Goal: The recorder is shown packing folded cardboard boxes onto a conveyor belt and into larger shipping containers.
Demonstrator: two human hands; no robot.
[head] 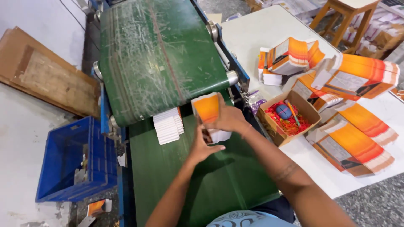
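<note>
Gripping a stack of orange-and-white flat cartons (209, 112) — my right hand (229, 120) wraps over its top, my left hand (201, 146) presses flat against its near edge — I hold it upright just beyond the green belt's (160, 54) lower end, beside a white fanned stack (168, 125) spilling from under the belt.

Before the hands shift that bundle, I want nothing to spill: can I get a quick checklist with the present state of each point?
1. Right hand grips the orange-and-white carton stack: ok.
2. Left hand supports the stack from below: ok.
3. Stack edges squared up: cannot tell.
4. White stack at the belt's end stays apart from the hands: ok.
5. Small cardboard box of rubber bands within reach: ok.
</note>
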